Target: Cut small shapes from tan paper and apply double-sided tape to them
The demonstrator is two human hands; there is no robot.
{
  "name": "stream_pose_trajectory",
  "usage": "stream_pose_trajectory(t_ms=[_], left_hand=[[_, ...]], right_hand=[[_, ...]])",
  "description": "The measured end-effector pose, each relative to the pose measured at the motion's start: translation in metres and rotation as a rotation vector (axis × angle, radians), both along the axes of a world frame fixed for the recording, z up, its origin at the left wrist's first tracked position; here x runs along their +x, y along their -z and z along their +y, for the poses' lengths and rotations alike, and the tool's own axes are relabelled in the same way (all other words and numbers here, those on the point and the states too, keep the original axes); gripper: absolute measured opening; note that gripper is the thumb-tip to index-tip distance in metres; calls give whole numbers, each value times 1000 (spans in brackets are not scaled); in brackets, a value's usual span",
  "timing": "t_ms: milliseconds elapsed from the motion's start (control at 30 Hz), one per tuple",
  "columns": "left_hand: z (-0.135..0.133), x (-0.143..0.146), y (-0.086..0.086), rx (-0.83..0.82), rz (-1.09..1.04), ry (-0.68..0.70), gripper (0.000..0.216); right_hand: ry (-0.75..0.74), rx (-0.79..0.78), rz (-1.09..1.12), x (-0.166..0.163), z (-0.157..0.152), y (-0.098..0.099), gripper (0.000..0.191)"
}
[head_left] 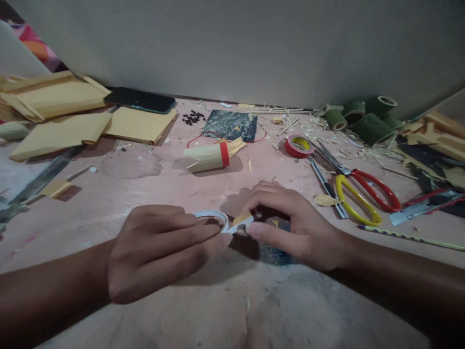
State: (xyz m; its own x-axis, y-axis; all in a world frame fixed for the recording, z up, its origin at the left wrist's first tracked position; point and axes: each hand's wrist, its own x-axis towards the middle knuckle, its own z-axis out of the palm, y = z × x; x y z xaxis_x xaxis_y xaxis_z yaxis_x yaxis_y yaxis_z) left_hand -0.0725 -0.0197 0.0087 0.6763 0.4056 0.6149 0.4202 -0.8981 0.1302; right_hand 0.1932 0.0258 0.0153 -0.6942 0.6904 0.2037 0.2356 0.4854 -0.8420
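My left hand (160,249) is closed around a white roll of tape (211,216), fingers pointing right. My right hand (290,225) pinches the free end of the white tape strip (240,226) together with a small tan paper scrap (242,218). Both hands rest low over the pinkish table (152,189), almost touching each other. A small dark cutting mat (276,254) lies partly hidden under my right hand.
A tan paper tube with a red band (209,157) lies beyond the hands. Red tape roll (298,146), utility knife (327,186), red-and-yellow scissors (358,186), a pencil (410,236) and green bamboo pieces (366,121) sit right. Tan paper sheets (72,121), a phone (140,100) and black beads (193,117) lie at the back left.
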Motion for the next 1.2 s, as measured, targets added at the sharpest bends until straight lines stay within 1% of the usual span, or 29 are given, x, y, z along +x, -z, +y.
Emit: stream_pose_trajectory(t_ms=[200, 300, 500, 600, 700, 800, 867, 967, 1067, 1133, 1200], left_hand=[[0, 2, 3, -23, 40, 32, 35], [2, 2, 2, -11, 59, 39, 32], [2, 3, 2, -22, 28, 44, 29], [0, 4, 5, -24, 15, 13, 31], [-1, 2, 9, -42, 6, -39, 35], [3, -4, 10, -51, 1, -26, 32], [7, -8, 8, -34, 36, 3, 32], [15, -5, -1, 40, 50, 9, 32], [18, 9, -12, 115, -79, -20, 31], [16, 22, -19, 50, -183, -97, 28], [9, 35, -24, -100, -258, -230, 22]], right_hand=[[-35, 94, 20, -4, -2, 1, 12], [-58, 90, 35, -4, -2, 2, 15], [-79, 103, 43, -3, -1, 5, 12], [-74, 92, 36, -2, -1, 4, 13], [-44, 120, 6, -2, -2, 3, 18], [-10, 166, -13, -2, -2, 4, 20], [-2, 190, 11, -2, -3, 3, 22], [22, 208, 62, 1, -6, -7, 26], [67, 159, 96, 11, -9, -26, 26], [112, 158, 70, 25, -7, -38, 28], [215, 248, -62, 45, 0, -47, 34]])
